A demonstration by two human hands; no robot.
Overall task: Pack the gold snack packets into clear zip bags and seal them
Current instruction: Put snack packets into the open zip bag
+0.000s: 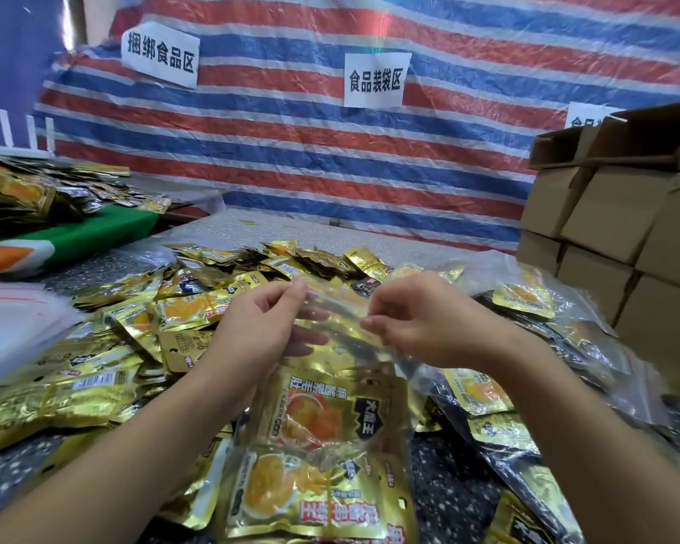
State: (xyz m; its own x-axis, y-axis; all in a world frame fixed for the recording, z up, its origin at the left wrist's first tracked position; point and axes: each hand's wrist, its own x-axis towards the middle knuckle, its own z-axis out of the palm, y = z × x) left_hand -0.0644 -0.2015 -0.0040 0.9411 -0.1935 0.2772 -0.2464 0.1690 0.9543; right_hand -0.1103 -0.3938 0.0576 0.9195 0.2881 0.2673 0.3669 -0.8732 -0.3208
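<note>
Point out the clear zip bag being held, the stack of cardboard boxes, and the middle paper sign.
clear zip bag (336, 386), head view, front panel over packets
cardboard boxes (613, 214), head view, box side
paper sign (375, 80), head view, centre

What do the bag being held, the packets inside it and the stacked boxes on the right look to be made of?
Zip bag: thin clear plastic film, glossy; packets show through it and it crinkles. Gold packets: probably metallised foil-laminate, shiny, with printed faces and bright glints. Boxes: brown cardboard, matte, with folded flaps. The left hand and right hand pinch the bag's top edge.
</note>
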